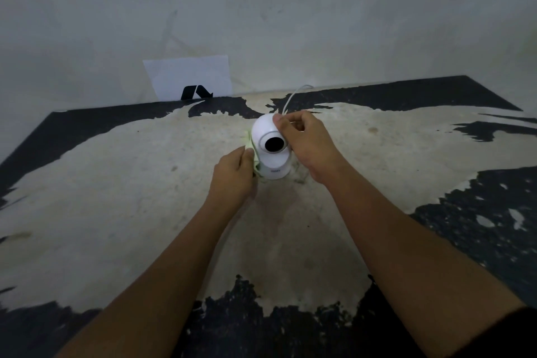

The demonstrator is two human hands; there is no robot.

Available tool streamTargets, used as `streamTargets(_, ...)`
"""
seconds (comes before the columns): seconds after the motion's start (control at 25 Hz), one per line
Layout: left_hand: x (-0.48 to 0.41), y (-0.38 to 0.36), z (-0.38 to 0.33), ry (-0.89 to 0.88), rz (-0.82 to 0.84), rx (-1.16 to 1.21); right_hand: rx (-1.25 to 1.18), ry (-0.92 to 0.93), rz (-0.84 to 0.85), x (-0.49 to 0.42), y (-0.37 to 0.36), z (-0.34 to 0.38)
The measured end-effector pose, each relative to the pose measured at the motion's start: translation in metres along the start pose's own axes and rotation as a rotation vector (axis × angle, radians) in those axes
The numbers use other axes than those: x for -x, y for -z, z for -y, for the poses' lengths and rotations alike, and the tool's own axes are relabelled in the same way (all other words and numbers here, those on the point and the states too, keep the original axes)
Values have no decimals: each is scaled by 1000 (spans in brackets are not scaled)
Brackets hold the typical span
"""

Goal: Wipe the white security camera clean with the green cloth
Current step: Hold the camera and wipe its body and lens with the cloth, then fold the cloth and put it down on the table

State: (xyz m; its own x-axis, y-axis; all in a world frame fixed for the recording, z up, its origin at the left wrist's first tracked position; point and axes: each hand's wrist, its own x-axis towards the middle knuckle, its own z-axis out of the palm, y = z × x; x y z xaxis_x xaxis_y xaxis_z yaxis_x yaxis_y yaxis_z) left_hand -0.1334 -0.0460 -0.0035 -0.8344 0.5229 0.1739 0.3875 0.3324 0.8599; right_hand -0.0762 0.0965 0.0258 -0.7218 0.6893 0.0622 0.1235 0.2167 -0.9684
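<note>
The white security camera [268, 138] stands upright near the middle of the worn table, its round black lens facing me. My right hand [305, 142] grips the right side of its round head, thumb on top. My left hand [232, 180] presses the pale green cloth [252, 151] against the camera's left side and base. Only a thin strip of cloth shows between hand and camera; the rest is hidden behind my fingers.
A thin white cable [293, 97] runs from the camera's back toward the wall. A white sheet of paper with a black mark [189, 77] leans against the wall at the table's far edge. The table [116, 197] is beige with peeling black patches.
</note>
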Motion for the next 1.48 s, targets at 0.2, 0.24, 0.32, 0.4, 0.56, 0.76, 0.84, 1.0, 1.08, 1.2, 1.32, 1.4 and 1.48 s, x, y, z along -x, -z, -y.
streamTargets(0.2,30,15,-14,264,6,508,2,-7,-12,10,-1,3)
streamTargets(0.24,37,18,-21,320,16,632,6,32,-65,15,0,6)
streamTargets(0.32,50,26,-33,343,17,741,-15,188,-229,31,7,19)
streamTargets(0.4,60,30,-40,284,3,723,-61,251,-203,54,17,33)
streamTargets(0.56,76,32,-51,5,33,390,-141,100,158,100,26,36)
streamTargets(0.76,84,15,-53,-273,120,46,-390,-13,148,116,35,21)
streamTargets(0.84,85,9,-53,-350,135,7,-434,-20,144,121,41,16)
streamTargets(1.0,86,2,-65,-306,144,13,-375,-11,108,129,50,8)
streamTargets(1.08,86,-2,-69,-270,132,34,-348,-5,76,132,54,6)
streamTargets(1.2,82,-12,-74,-113,121,179,-301,42,85,136,60,4)
streamTargets(1.32,80,-21,-82,-13,119,231,-359,-7,107,141,66,2)
streamTargets(1.4,84,-28,-87,-33,173,208,-380,-34,117,144,73,-2)
streamTargets(1.48,87,-33,-87,-33,250,233,-337,-24,70,144,81,-9)
